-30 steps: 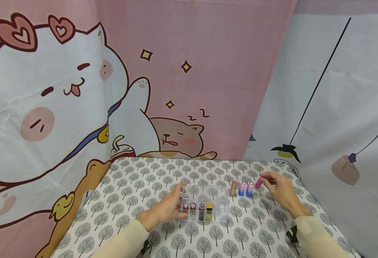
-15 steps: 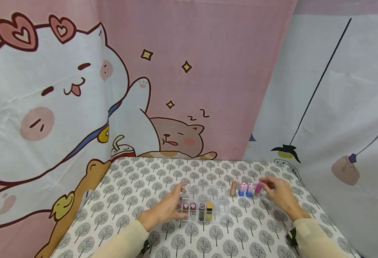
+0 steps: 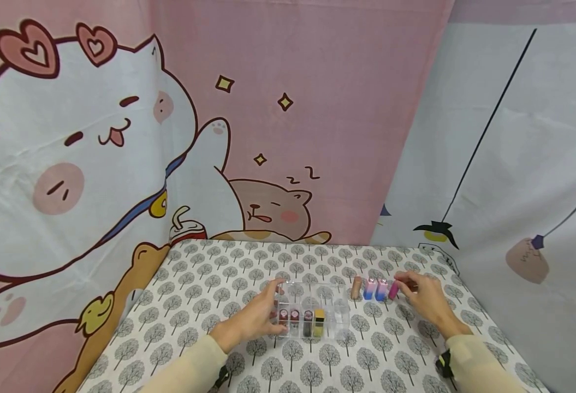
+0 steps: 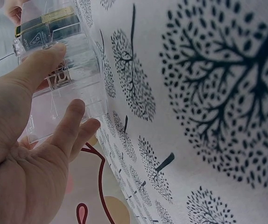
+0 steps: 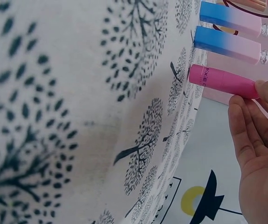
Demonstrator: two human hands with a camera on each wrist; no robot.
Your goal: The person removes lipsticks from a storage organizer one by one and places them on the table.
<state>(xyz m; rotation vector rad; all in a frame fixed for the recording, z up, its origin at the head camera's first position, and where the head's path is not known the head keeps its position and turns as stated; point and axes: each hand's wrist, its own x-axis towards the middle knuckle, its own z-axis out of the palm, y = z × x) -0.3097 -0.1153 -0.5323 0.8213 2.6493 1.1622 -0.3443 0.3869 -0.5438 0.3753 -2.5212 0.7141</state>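
Observation:
My left hand point(image 3: 251, 315) holds the left end of a clear lipstick organizer point(image 3: 337, 322), thumb on its near side and fingers on its far side. Several lipsticks point(image 3: 308, 322) stand in its front row, one with a gold and black cap. At the right, my right hand point(image 3: 427, 295) pinches the top of a pink lipstick tube point(image 5: 222, 80) between thumb and fingertips. The tube is upright, its base at or very near the tabletop. Beside it stand two blue-and-pink lipstick tubes point(image 3: 380, 289) with clear knobs, then a brown tube point(image 3: 355, 287).
A white cloth with grey tree prints point(image 3: 209, 327) covers the table. Behind it hangs a pink cartoon curtain point(image 3: 346, 109), with a pale curtain point(image 3: 494, 180) on the right. The row of tubes stands just right of the organizer.
My right hand has lowered the pink lipstick tube slightly, bringing it down beside the blue-and-pink tubes. The left hand and the organizer have stayed in place.

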